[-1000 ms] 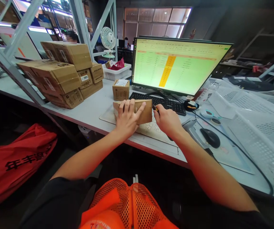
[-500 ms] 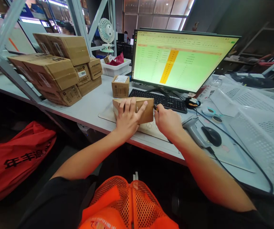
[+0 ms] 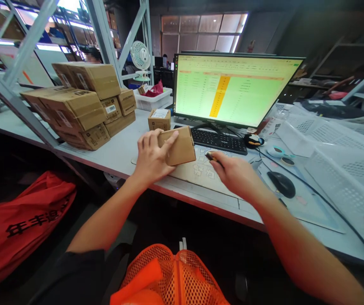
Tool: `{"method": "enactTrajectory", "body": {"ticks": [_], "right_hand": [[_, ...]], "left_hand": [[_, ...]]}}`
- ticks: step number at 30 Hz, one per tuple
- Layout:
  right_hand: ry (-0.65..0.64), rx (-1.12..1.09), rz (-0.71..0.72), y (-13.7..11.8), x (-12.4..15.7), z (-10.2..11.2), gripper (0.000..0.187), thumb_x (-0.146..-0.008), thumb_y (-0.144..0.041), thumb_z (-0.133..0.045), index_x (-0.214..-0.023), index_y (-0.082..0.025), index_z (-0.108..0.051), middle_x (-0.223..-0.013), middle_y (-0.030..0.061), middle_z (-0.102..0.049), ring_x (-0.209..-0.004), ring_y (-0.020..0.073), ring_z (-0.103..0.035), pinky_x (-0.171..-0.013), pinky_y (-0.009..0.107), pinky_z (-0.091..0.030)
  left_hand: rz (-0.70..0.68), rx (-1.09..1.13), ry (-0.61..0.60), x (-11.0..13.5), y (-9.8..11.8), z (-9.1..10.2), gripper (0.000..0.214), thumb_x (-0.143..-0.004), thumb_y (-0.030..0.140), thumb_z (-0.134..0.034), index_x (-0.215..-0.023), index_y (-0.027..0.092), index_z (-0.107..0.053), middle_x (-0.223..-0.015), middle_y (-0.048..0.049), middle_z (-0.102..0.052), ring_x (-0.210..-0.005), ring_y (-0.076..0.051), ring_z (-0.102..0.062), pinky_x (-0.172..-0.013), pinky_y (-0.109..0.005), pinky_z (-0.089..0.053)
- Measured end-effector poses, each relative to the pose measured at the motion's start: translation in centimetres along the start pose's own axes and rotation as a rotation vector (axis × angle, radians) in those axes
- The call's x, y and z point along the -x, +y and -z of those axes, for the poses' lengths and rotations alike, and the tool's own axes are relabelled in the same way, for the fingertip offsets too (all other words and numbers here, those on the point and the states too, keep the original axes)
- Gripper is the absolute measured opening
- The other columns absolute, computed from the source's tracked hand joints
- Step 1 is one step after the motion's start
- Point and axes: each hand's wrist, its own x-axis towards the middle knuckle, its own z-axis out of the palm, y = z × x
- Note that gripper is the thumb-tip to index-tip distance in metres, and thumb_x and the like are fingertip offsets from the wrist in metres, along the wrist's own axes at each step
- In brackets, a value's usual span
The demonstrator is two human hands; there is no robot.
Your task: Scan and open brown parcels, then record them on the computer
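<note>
The left hand (image 3: 152, 157) grips a small kraft cardboard box (image 3: 178, 146), which sits just right of the palm, above the pale printed desk mat (image 3: 201, 174) at the front of the white table (image 3: 121, 159). The box is plain brown with a matte surface and a slightly paler top edge. It is tilted, with one corner raised toward the upper right, and I cannot tell whether its lower edge touches the mat. The left fingers (image 3: 147, 142) are closed around its near side, and the thumb lies along its upper face.

The right hand (image 3: 237, 176) is just right of the box and apart from it. Its thumb and forefinger pinch narrowly on a small dark tool (image 3: 213, 157), too small to identify, whose tip points toward the box. The other fingers curl under.

A black keyboard (image 3: 218, 142) sits beyond the box, below a monitor (image 3: 233, 91) showing a green spreadsheet with an orange column. A labelled carton (image 3: 159, 119) stands beside the keyboard, and a stack of taped cartons (image 3: 80, 106) rises at center left. A black mouse (image 3: 282, 184) lies at right, near sheets of perforated white plastic (image 3: 343, 159). A red bag (image 3: 20, 224) hangs at lower left.
</note>
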Motion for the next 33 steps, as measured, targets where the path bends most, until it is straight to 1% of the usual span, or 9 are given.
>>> {"method": "enactTrajectory", "body": {"ticks": [3, 5, 8, 12, 21, 24, 27, 30, 33], "right_hand": [[0.25, -0.041, 0.271, 1.3, -1.0, 2.5, 0.035, -0.107, -0.04, -0.042, -0.125, -0.026, -0.07, -0.11, 0.008, -0.083, -0.087, 0.0233, -0.074, -0.072, 0.033, -0.048], [0.351, -0.018, 0.442, 1.2, -2.0, 3.7, 0.032, -0.108, -0.036, -0.044, -0.123, -0.026, -0.071, -0.108, 0.0069, -0.083, -0.085, 0.0208, -0.073, -0.074, 0.033, -0.049], [0.408, 0.028, 0.627, 0.0, -3.1, 4.8, 0.029, -0.108, -0.03, -0.045, -0.122, -0.025, -0.07, -0.102, 0.0055, -0.082, -0.079, 0.0169, -0.07, -0.075, 0.031, -0.048], [0.438, 0.076, 0.711, -1.1, -3.5, 4.9, 0.026, -0.106, -0.024, -0.048, -0.125, -0.024, -0.067, -0.096, 0.004, -0.08, -0.073, 0.0149, -0.066, -0.07, 0.03, -0.042], [0.326, 0.139, 0.693, -1.6, -3.5, 5.0, 0.026, -0.104, -0.02, -0.045, -0.12, -0.021, -0.066, -0.087, 0.0022, -0.074, -0.07, 0.0149, -0.06, -0.069, 0.031, -0.034], [0.274, 0.183, 0.657, -1.2, -3.9, 4.2, 0.026, -0.103, -0.019, -0.046, -0.119, -0.022, -0.067, -0.085, 0.0019, -0.073, -0.069, 0.0148, -0.059, -0.07, 0.031, -0.034], [0.194, 0.225, 0.593, 0.5, -4.3, 2.7, 0.027, -0.101, -0.018, -0.047, -0.118, -0.023, -0.068, -0.083, 0.0017, -0.073, -0.069, 0.0149, -0.06, -0.07, 0.031, -0.033], [0.068, 0.302, 0.461, 3.3, -4.6, 0.6, 0.034, -0.099, -0.013, -0.047, -0.123, -0.023, -0.069, -0.087, 0.0041, -0.076, -0.074, 0.0165, -0.065, -0.072, 0.033, -0.033], [-0.159, 0.368, 0.198, 6.4, -4.3, -2.4, 0.043, -0.095, -0.005, -0.044, -0.125, -0.023, -0.071, -0.092, 0.0078, -0.079, -0.077, 0.0189, -0.069, -0.071, 0.034, -0.032]], "left_hand": [[-0.026, 0.182, 0.012, 0.7, -1.6, 2.2, 0.114, -0.068, 0.044, -0.097, -0.167, 0.038, -0.04, -0.156, -0.0123, -0.041, -0.144, -0.042, -0.041, -0.124, -0.061, -0.033], [-0.054, 0.312, -0.02, 1.3, -1.9, 2.8, 0.12, -0.068, 0.044, -0.097, -0.169, 0.041, -0.034, -0.156, -0.0093, -0.041, -0.144, -0.039, -0.044, -0.123, -0.056, -0.038], [-0.052, 0.439, -0.068, 2.1, -1.7, 2.6, 0.121, -0.067, 0.041, -0.097, -0.169, 0.043, -0.032, -0.157, -0.0074, -0.04, -0.146, -0.037, -0.044, -0.125, -0.054, -0.039], [-0.003, 0.497, -0.071, 2.4, -1.7, 2.0, 0.119, -0.067, 0.04, -0.096, -0.168, 0.043, -0.035, -0.157, -0.007, -0.042, -0.148, -0.037, -0.043, -0.125, -0.056, -0.038], [0.0, 0.551, -0.062, 2.1, -2.7, 1.7, 0.116, -0.065, 0.045, -0.097, -0.166, 0.038, -0.041, -0.158, -0.0078, -0.044, -0.149, -0.037, -0.045, -0.125, -0.054, -0.04], [0.016, 0.604, -0.041, 2.4, -3.5, 1.3, 0.114, -0.066, 0.05, -0.097, -0.165, 0.036, -0.043, -0.158, -0.0081, -0.045, -0.151, -0.037, -0.043, -0.126, -0.052, -0.04], [0.07, 0.649, -0.019, 2.8, -4.7, 0.8, 0.113, -0.067, 0.056, -0.096, -0.165, 0.034, -0.044, -0.159, -0.0088, -0.047, -0.152, -0.037, -0.043, -0.127, -0.052, -0.039], [0.121, 0.702, -0.009, 3.4, -6.5, -0.1, 0.114, -0.067, 0.063, -0.094, -0.164, 0.031, -0.046, -0.161, -0.0102, -0.048, -0.153, -0.038, -0.043, -0.129, -0.052, -0.037], [0.199, 0.797, 0.004, 4.2, -9.1, -2.5, 0.117, -0.068, 0.069, -0.091, -0.166, 0.028, -0.043, -0.163, -0.0133, -0.05, -0.152, -0.038, -0.046, -0.127, -0.051, -0.04]]}}
